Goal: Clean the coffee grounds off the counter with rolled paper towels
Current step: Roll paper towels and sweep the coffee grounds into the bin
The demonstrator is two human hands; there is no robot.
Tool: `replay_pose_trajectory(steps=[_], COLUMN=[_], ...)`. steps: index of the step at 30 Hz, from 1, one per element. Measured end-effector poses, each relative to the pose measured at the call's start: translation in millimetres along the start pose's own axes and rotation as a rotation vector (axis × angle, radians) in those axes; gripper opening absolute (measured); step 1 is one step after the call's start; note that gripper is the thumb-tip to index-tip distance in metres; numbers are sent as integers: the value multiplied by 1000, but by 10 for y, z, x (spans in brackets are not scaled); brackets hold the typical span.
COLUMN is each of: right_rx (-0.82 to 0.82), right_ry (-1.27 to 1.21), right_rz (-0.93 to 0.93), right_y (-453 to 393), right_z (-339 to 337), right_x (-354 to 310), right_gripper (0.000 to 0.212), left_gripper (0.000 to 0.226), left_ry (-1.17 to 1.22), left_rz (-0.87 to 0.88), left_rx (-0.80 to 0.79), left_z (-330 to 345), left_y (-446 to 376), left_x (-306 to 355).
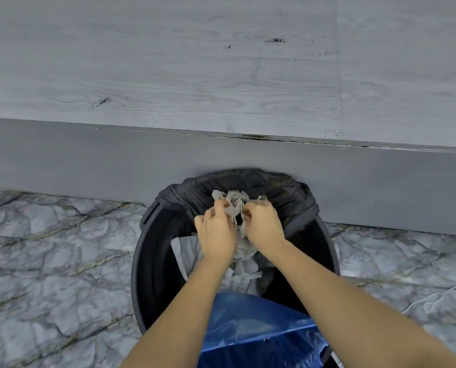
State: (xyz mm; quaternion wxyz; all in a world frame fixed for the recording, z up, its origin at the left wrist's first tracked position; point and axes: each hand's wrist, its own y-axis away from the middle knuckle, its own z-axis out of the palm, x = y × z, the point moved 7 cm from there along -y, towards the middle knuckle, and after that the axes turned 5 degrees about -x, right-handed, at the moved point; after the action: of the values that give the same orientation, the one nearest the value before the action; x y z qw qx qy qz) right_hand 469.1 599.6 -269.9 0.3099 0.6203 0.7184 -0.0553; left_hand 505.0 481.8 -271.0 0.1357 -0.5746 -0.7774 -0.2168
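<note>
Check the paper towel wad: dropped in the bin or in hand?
In hand: both the left hand and right hand grip the crumpled paper towel above the bin.

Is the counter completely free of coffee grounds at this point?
No. Dark coffee grounds still speckle the grey counter, while both hands hold the crumpled paper towel over the bin.

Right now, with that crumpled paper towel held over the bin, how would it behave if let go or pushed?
The paper towel looks limp: it bunches and droops between the left hand and right hand. Probably very light, so it would likely drop slowly into the trash bin. Its ragged edges suggest it tears easily.
</note>
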Motion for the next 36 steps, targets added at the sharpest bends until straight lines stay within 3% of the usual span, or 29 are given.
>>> replay_pose_trajectory(steps=[8,12,17,22,32,36], right_rx=[-61,10,64,53,78,60], right_ry=[299,367,349,363,369,327], right_rz=[-36,-85,-90,-71,-97,-220], right_y=[71,195,522,899,1756,2013], right_z=[100,62,-28,-100,-189,-130], right_x=[-4,-64,-70,-128,-542,-876], right_gripper=[6,12,55,74,68,59], left_gripper=[19,18,65,66,56,56], left_ry=[-288,-352,-202,-234,-322,-264], left_rz=[125,244,355,405,360,258], left_rx=[-67,-55,-24,-88,-93,-14], left_z=[90,112,-25,-192,-719,-1074], left_y=[-45,2,240,566,1431,1691], left_x=[-19,-14,-22,-45,-254,-423])
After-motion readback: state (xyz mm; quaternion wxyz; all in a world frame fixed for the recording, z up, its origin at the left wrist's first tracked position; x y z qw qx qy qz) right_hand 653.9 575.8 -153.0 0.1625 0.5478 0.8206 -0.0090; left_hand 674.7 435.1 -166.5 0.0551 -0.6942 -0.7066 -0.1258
